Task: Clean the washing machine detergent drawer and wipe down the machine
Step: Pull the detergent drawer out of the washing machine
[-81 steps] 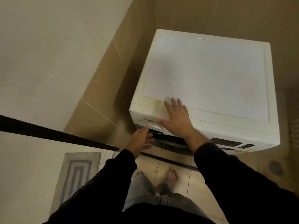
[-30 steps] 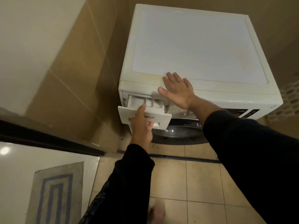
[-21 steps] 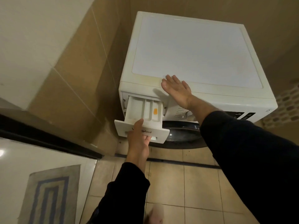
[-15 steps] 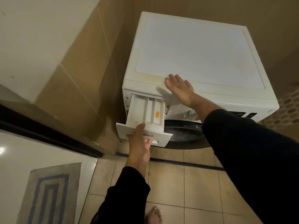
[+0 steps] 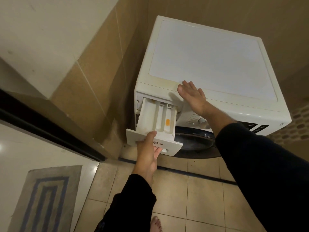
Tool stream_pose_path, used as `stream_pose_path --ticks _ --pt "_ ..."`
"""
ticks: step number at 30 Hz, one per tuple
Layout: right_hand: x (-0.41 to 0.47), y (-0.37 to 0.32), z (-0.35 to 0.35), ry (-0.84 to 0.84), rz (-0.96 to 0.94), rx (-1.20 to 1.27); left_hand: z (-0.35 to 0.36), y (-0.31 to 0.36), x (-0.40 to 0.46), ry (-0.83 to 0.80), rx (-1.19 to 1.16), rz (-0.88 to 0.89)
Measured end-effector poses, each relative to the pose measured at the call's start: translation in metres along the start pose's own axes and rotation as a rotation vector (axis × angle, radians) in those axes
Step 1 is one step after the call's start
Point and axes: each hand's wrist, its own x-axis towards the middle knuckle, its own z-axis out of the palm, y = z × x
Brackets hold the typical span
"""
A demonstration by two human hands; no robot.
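A white front-loading washing machine (image 5: 214, 59) stands in a tiled corner. Its detergent drawer (image 5: 155, 116) is pulled far out at the top left of the front, showing three compartments and an orange tab. My left hand (image 5: 148, 154) grips the drawer's front panel, thumb on top and fingers curled under the handle recess. My right hand (image 5: 192, 96) lies flat on the front edge of the machine's top, fingers straight. The dark round door (image 5: 192, 141) shows below the drawer.
A tiled wall (image 5: 93, 77) rises close on the left of the machine. A dark door sill (image 5: 50, 128) runs diagonally at left, with a grey and blue mat (image 5: 45, 196) beyond it. Beige floor tiles (image 5: 192, 198) lie below; a bare foot (image 5: 156, 223) shows at the bottom.
My left hand has pulled the drawer from closed to far out of the machine. My right hand has stayed pressed flat on the top edge.
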Motion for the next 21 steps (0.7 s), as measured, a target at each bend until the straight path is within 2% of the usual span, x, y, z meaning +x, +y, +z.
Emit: stream_pose_path --ticks 2,5,9,12,14,17,21 --pt "-0.005 -0.001 0.015 0.070 0.013 -0.041 -0.003 -0.001 0.003 -0.015 0.026 0.006" --pt "-0.025 -0.001 0.053 0.286 -0.043 -0.176 -0.005 -0.003 0.007 -0.050 0.052 0.039" --pt "-0.051 -0.009 0.085 0.493 -0.042 0.149 -0.007 -0.004 0.008 -0.063 0.062 0.041" --pt "-0.058 -0.010 0.093 0.721 -0.061 0.082 -0.009 -0.004 0.009 -0.072 0.067 0.035" --pt "-0.054 -0.010 0.088 0.646 -0.005 0.065 -0.010 -0.003 0.008 -0.081 0.076 0.035" --pt "-0.044 -0.008 0.078 0.421 0.076 0.004 -0.010 -0.003 0.007 -0.099 0.084 0.031" --pt "-0.035 -0.007 0.072 0.225 0.044 -0.142 -0.011 -0.002 0.007 -0.125 0.102 0.023"
